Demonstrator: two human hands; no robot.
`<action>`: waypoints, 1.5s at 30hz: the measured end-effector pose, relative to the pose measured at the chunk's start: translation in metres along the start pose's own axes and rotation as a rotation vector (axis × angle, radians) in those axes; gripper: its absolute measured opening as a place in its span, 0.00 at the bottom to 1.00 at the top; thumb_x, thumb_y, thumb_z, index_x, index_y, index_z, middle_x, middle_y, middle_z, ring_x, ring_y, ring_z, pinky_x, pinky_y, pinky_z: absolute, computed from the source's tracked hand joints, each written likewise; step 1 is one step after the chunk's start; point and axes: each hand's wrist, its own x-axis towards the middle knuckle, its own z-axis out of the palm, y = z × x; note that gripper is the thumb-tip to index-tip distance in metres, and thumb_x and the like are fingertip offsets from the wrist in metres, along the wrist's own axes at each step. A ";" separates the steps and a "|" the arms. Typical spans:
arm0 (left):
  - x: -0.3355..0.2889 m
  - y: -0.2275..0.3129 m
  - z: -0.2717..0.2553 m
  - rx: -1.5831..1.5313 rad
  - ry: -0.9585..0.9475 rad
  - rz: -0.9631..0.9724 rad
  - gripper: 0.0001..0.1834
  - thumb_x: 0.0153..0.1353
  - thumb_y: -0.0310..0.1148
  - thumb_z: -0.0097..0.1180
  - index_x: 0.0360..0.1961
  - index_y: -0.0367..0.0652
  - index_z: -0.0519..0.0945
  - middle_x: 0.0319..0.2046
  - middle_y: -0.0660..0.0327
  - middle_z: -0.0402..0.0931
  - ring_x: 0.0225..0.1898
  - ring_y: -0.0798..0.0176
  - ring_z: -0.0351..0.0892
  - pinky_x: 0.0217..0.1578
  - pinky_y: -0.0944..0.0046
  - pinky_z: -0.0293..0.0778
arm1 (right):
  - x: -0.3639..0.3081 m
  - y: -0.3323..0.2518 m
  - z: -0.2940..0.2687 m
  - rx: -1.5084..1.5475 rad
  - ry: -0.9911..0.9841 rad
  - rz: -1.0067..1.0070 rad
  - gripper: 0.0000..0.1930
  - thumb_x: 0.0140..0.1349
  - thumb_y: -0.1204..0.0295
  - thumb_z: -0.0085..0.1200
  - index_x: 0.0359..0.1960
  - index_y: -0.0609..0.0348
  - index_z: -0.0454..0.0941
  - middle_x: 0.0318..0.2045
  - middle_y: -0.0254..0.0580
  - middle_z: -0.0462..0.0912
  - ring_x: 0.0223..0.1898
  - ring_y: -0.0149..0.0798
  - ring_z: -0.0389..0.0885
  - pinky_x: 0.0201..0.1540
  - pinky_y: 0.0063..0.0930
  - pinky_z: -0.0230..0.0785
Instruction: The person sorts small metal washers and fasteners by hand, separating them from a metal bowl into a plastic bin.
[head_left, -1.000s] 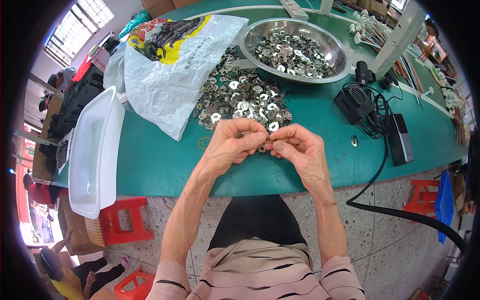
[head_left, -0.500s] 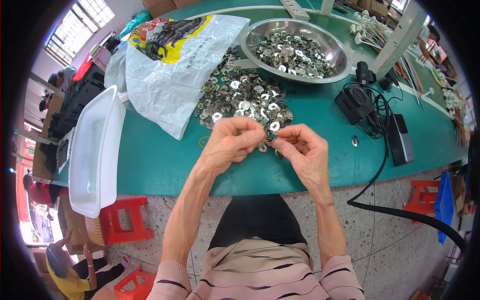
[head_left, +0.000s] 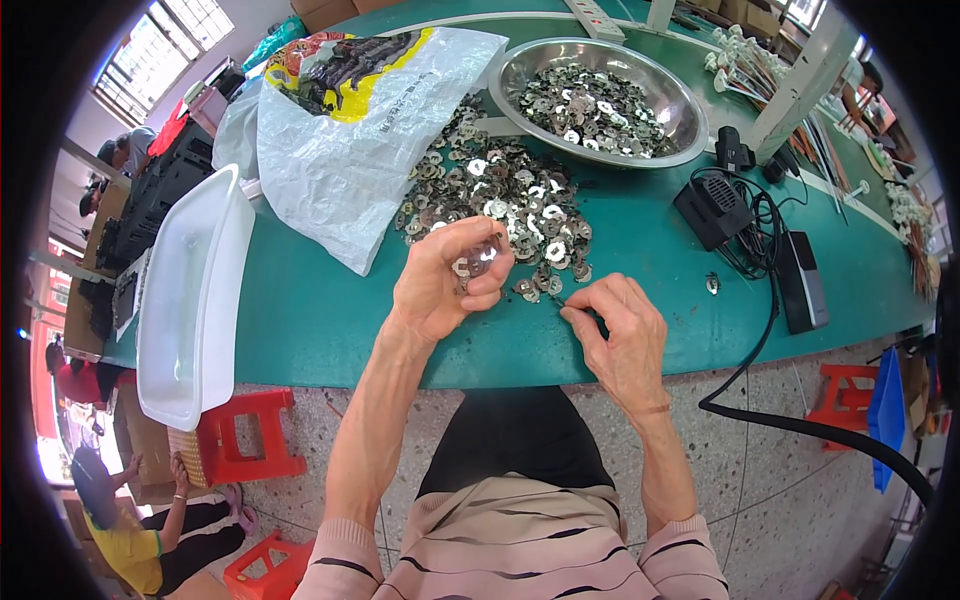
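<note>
Small metal rings with notched edges lie heaped on the green table. My left hand is turned palm up at the near edge of the heap, fingers curled around several shiny metal rings. To its right, my right hand hovers low over the table with thumb and forefinger pinched together. A small dark piece shows at those fingertips, beside a few loose rings; its kind is too small to make out. A steel basin behind the heap holds many more of these rings.
A white printed plastic sack lies left of the heap, with a long white tub at the table's left edge. On the right are a black adapter, coiled cables and a thick black hose. Red stools stand below.
My hands have drawn apart. The left one has turned palm up, showing rings in it, while the right one has moved down and slightly right to the table surface.
</note>
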 end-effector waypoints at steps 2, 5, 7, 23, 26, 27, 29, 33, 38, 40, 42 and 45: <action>0.000 0.000 -0.003 0.000 -0.024 0.012 0.09 0.59 0.32 0.47 0.28 0.36 0.70 0.18 0.61 0.65 0.14 0.76 0.54 0.11 0.77 0.50 | 0.001 0.001 0.001 0.004 0.006 0.017 0.07 0.44 0.78 0.59 0.25 0.58 0.75 0.22 0.36 0.72 0.25 0.39 0.72 0.27 0.31 0.65; 0.002 -0.002 -0.008 0.018 -0.043 0.024 0.07 0.57 0.31 0.50 0.26 0.37 0.71 0.17 0.62 0.66 0.14 0.76 0.54 0.11 0.76 0.50 | 0.004 0.002 0.001 0.220 -0.054 0.174 0.04 0.49 0.78 0.57 0.27 0.61 0.75 0.21 0.34 0.75 0.24 0.33 0.74 0.27 0.26 0.66; 0.002 -0.001 -0.006 0.037 -0.045 0.027 0.07 0.57 0.30 0.50 0.26 0.38 0.71 0.17 0.62 0.66 0.14 0.76 0.54 0.11 0.76 0.50 | 0.004 0.002 0.000 0.482 -0.064 0.309 0.03 0.52 0.78 0.55 0.28 0.62 0.74 0.22 0.34 0.77 0.25 0.30 0.75 0.28 0.23 0.66; -0.003 -0.008 0.011 0.303 -0.004 0.027 0.06 0.55 0.30 0.58 0.26 0.39 0.78 0.14 0.71 0.65 0.12 0.82 0.54 0.10 0.79 0.42 | 0.021 -0.002 0.006 1.296 -0.273 0.580 0.17 0.56 0.76 0.54 0.47 0.64 0.65 0.27 0.40 0.79 0.30 0.27 0.77 0.32 0.16 0.66; -0.004 -0.008 0.012 0.493 -0.098 0.069 0.08 0.54 0.29 0.59 0.34 0.37 0.78 0.16 0.71 0.68 0.12 0.82 0.53 0.10 0.80 0.44 | 0.021 -0.001 0.007 1.328 -0.271 0.591 0.18 0.56 0.76 0.54 0.48 0.62 0.65 0.28 0.41 0.79 0.30 0.26 0.76 0.31 0.15 0.66; -0.004 -0.009 0.012 0.493 -0.098 0.068 0.08 0.54 0.29 0.59 0.34 0.37 0.78 0.16 0.71 0.68 0.12 0.82 0.53 0.10 0.80 0.44 | 0.022 -0.002 0.007 1.328 -0.271 0.592 0.18 0.56 0.76 0.54 0.48 0.62 0.65 0.28 0.41 0.79 0.30 0.26 0.76 0.31 0.15 0.66; -0.004 -0.010 0.012 0.584 -0.064 0.074 0.08 0.53 0.29 0.58 0.34 0.38 0.79 0.14 0.73 0.65 0.13 0.82 0.54 0.11 0.78 0.44 | 0.022 -0.002 0.007 1.318 -0.260 0.618 0.17 0.56 0.75 0.54 0.47 0.62 0.66 0.28 0.41 0.79 0.30 0.26 0.76 0.31 0.15 0.67; -0.002 -0.009 0.006 0.541 -0.046 0.032 0.07 0.54 0.29 0.58 0.33 0.37 0.78 0.14 0.73 0.64 0.12 0.82 0.54 0.11 0.78 0.43 | 0.022 -0.001 0.008 1.301 -0.319 0.597 0.18 0.56 0.75 0.55 0.47 0.63 0.66 0.28 0.41 0.79 0.30 0.27 0.76 0.32 0.16 0.68; 0.001 -0.007 0.004 0.254 0.042 -0.064 0.06 0.57 0.29 0.56 0.29 0.37 0.76 0.14 0.71 0.63 0.12 0.82 0.53 0.09 0.81 0.44 | 0.022 -0.002 0.008 1.209 -0.267 0.459 0.16 0.55 0.76 0.56 0.45 0.65 0.69 0.29 0.42 0.80 0.32 0.28 0.77 0.36 0.19 0.69; 0.002 -0.008 0.002 0.262 0.045 -0.066 0.06 0.57 0.29 0.56 0.29 0.37 0.76 0.14 0.71 0.63 0.12 0.82 0.52 0.09 0.81 0.44 | 0.022 -0.007 0.007 1.186 -0.251 0.456 0.14 0.55 0.77 0.56 0.44 0.65 0.70 0.30 0.42 0.81 0.33 0.27 0.77 0.37 0.18 0.69; 0.002 -0.008 0.001 0.270 0.046 -0.069 0.06 0.58 0.30 0.56 0.29 0.38 0.76 0.14 0.70 0.63 0.12 0.82 0.52 0.09 0.82 0.44 | 0.022 -0.009 0.008 1.161 -0.233 0.453 0.13 0.55 0.79 0.55 0.42 0.65 0.71 0.30 0.41 0.81 0.34 0.26 0.77 0.39 0.18 0.68; 0.001 -0.007 0.002 0.265 0.026 -0.080 0.07 0.58 0.31 0.55 0.28 0.38 0.75 0.14 0.70 0.64 0.11 0.83 0.52 0.09 0.82 0.44 | 0.023 -0.008 0.010 1.093 -0.181 0.461 0.13 0.54 0.79 0.56 0.41 0.65 0.71 0.30 0.40 0.81 0.34 0.26 0.78 0.39 0.18 0.69</action>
